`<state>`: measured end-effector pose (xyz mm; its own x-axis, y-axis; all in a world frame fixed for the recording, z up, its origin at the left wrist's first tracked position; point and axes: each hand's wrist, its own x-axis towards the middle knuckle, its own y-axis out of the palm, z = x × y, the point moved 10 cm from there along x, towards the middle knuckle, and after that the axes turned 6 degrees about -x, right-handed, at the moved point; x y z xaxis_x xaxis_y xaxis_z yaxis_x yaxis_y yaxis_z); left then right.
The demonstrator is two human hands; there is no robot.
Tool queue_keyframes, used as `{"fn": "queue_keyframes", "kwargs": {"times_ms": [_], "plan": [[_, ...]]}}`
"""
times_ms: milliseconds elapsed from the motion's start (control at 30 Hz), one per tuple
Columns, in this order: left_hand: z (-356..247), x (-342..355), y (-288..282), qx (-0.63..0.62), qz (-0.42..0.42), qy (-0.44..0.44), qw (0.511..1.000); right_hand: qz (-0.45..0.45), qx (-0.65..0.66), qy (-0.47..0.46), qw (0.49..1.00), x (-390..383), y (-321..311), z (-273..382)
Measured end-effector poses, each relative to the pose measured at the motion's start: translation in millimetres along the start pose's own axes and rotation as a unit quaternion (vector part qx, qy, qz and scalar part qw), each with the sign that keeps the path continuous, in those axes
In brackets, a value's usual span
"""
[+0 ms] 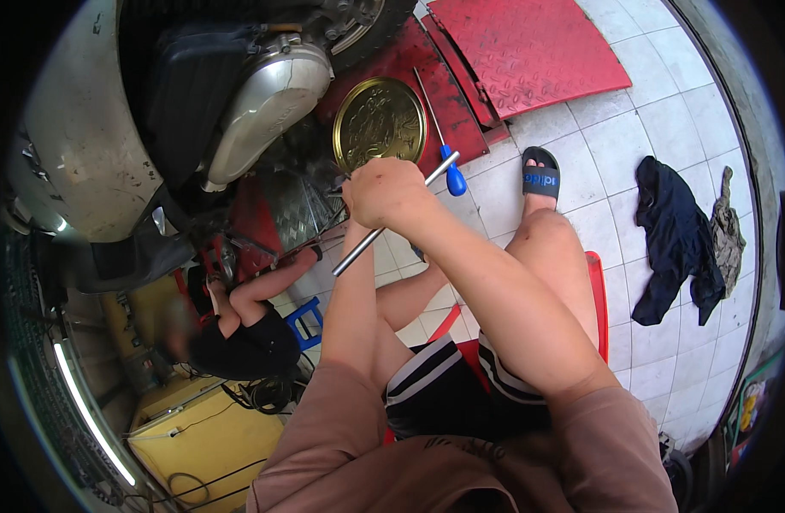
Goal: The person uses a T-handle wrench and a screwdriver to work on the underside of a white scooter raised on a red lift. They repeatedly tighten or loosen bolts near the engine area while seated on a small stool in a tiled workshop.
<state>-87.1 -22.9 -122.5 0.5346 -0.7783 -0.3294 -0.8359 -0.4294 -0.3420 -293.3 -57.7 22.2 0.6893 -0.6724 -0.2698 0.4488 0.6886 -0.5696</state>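
Note:
My right hand (391, 190) is closed around the middle of a straight steel bar (356, 252), which looks like the crossbar of a T-handle wrench. Both bar ends stick out, one up to the right and one down to the left. My left hand (353, 205) is at the same spot, mostly hidden behind the right, and its fingers do not show. A small metal piece pokes out left of the hands. Just beyond them lies a round gold tray (380, 120) with an embossed pattern. A screwdriver (455, 177) with a blue handle lies to its right.
A motorbike (273, 98) with a silver engine cover stands at upper left, by a red metal ramp (529, 56). At left sits another person (247, 338) near a blue stool (305, 323). Dark clothing (675, 244) lies on the tiles at right.

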Motion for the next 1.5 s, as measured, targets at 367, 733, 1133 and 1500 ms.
{"fn": "queue_keyframes", "kwargs": {"times_ms": [367, 733, 1133, 1500], "plan": [[-66.1, 84.6, 43.2, -0.325, 0.079, -0.067, 0.94, -0.099, 0.046, 0.147, 0.983, -46.6, -16.5, -63.1], [-64.3, 97.7, 43.2, -0.215, 0.103, -0.064, 0.969, -0.214, 0.0, 0.101, 0.971, -46.1, -27.0, -60.9], [-65.5, 100.2, 42.0, -0.237, 0.143, -0.068, 0.958, -0.13, 0.013, 0.114, 0.985, -41.0, -22.6, -62.2], [-97.7, 71.4, 81.1, -0.378, 0.139, -0.098, 0.91, 0.147, 0.062, 0.048, 0.986, -18.5, 84.4, -35.9]]}}
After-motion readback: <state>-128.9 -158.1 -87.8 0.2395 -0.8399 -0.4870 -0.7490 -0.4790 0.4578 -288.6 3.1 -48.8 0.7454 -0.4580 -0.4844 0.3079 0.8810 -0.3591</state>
